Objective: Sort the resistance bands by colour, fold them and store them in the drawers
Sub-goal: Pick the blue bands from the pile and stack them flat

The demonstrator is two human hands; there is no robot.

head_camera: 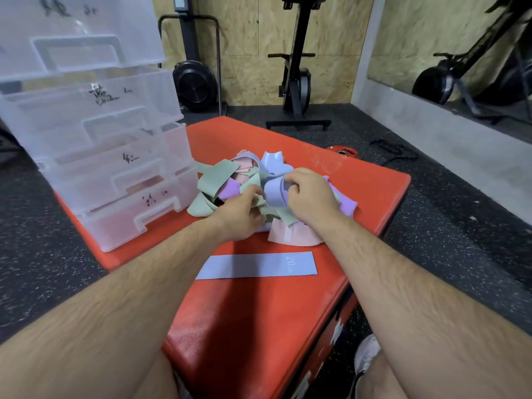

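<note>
Head view: two bare forearms reach forward over a red padded box [288,312] to a heap of resistance bands [230,182] near its far end.
Heap: green, pink, purple and pale blue bands lie tangled together, looped over and under one another, just right of the drawers.
Right hand [309,194]: fingers are curled round a pale blue band [275,191] at the top of the heap, gripping it; the band bends over the knuckles.
Left hand [241,217]: fingers are curled into the heap against a green band [260,201] – whether they pinch it or only press on it cannot be told.
Sorted band: one flat blue band [256,266] marked "20 LB" lies stretched out on the box, on the near side of the heap and apart from it, between the two forearms.
Pink band [290,234]: it spills out of the heap's near edge, under the right wrist.
Drawers [100,139]: a clear plastic unit stands on the left end of the box, its four drawers pulled out in steps, the lowest furthest, each front bearing dark handwritten marks.
Floor: black speckled rubber surrounds the box – a small red weight plate [342,152] lies beyond its far corner.
Background: black exercise machines [296,76] stand against a chipboard wall.
Lower right: a light shoe [367,352] shows beside the box.
</note>
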